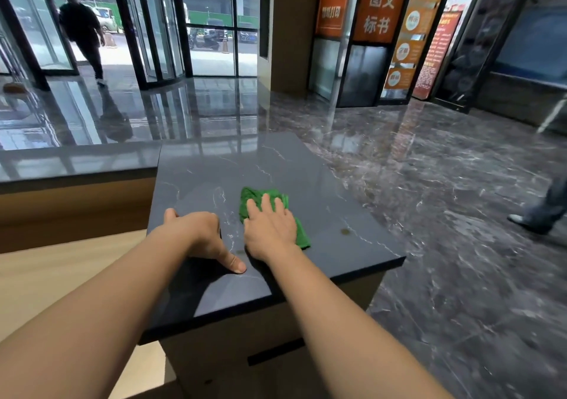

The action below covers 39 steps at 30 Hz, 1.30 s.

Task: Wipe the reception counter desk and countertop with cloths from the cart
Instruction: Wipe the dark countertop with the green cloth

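Orange signs (pixel 380 2) at the lobby's far side read 图文 and 标书. On the dark marble countertop (pixel 306 168), the right hand (pixel 271 230) presses flat, fingers straight, on a green cloth (pixel 250 196). Just beside it the left hand (pixel 199 233) leans, thumb flat and fingers bent; whether they grip the edge is unclear.

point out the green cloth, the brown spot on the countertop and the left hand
green cloth (pixel 248 193), head view, bunched far corner
brown spot (pixel 345 231), head view, middle of the mark
left hand (pixel 201 233), head view, back of the hand
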{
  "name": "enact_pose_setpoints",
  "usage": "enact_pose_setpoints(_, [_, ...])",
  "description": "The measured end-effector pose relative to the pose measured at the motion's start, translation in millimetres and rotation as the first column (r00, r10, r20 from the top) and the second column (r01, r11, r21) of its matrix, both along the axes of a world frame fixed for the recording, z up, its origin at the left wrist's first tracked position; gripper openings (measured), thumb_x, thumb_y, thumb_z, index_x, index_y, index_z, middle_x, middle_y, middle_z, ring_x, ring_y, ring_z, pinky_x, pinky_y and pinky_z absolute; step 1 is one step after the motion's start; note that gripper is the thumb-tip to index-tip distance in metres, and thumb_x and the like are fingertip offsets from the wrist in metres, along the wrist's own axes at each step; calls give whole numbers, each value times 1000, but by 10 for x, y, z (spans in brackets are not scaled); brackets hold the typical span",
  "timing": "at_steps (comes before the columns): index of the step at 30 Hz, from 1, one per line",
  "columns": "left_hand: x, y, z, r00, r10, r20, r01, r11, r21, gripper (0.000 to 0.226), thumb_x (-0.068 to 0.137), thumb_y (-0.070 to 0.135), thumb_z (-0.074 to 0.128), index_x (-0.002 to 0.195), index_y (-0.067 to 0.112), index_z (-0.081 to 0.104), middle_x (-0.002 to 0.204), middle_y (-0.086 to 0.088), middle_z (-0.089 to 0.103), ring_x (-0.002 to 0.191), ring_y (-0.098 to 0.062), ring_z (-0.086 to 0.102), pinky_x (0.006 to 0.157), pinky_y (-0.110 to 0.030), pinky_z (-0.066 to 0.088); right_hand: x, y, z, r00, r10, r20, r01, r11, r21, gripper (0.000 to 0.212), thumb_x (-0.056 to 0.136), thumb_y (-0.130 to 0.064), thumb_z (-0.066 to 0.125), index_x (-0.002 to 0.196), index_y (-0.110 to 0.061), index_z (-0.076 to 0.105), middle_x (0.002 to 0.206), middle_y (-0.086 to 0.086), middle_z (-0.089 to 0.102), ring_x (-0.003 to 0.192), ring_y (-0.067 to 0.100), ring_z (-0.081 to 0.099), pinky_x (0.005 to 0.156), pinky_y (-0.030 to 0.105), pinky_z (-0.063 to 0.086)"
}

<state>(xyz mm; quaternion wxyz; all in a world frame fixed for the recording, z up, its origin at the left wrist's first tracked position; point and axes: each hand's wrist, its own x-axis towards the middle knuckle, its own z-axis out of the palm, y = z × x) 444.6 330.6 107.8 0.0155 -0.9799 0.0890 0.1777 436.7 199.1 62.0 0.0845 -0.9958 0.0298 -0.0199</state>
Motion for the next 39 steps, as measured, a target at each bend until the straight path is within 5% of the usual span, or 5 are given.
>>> enact_pose_setpoints(5, [-13,18,20,1000,3,-22,-3,1000,-4,105,27,93,62,108,26,56,109,6,61,107,-22,50,95,-42,23,-99,-579,3,999,45,7,-45,999,-3,49,103,-39,30,151,-31,25,162,1,13,149,25,10,119,42,16])
enact_pose_setpoints(13, [-75,31,26,1000,7,-23,-8,1000,-20,110,35,91,60,120,21,55,120,4,61,114,-23,50,99,-45,20,-362,-1689,69,973,-229,-38,227,973,-37,50,104,-38,26,153,-32,21,163,-2,12,149,24,11,117,40,21])
enact_pose_setpoints(22, [-69,69,-35,1000,0,1,0,996,-92,120,35,92,58,130,20,47,126,3,59,122,-23,48,106,-48,14,-443,-1010,26,914,-404,31,405,914,-29,54,101,-32,33,153,-24,20,162,8,12,147,32,12,117,44,18])
enact_pose_setpoints(31, [-84,57,-11,999,7,-40,-10,998,-64,129,30,93,57,136,20,43,139,2,51,131,-27,42,111,-50,17,-692,50,-30,985,-164,53,163,986,22,55,101,-30,36,153,-23,19,162,9,9,148,32,7,118,46,11])
enact_pose_setpoints(39, [-17,42,2,996,30,-87,-35,998,-58,129,16,96,59,123,24,50,131,3,54,124,-28,47,108,-51,20,-822,-925,-32,997,28,74,-27,1000,-15,48,102,-39,33,150,-34,29,161,-4,18,147,20,17,118,37,20])
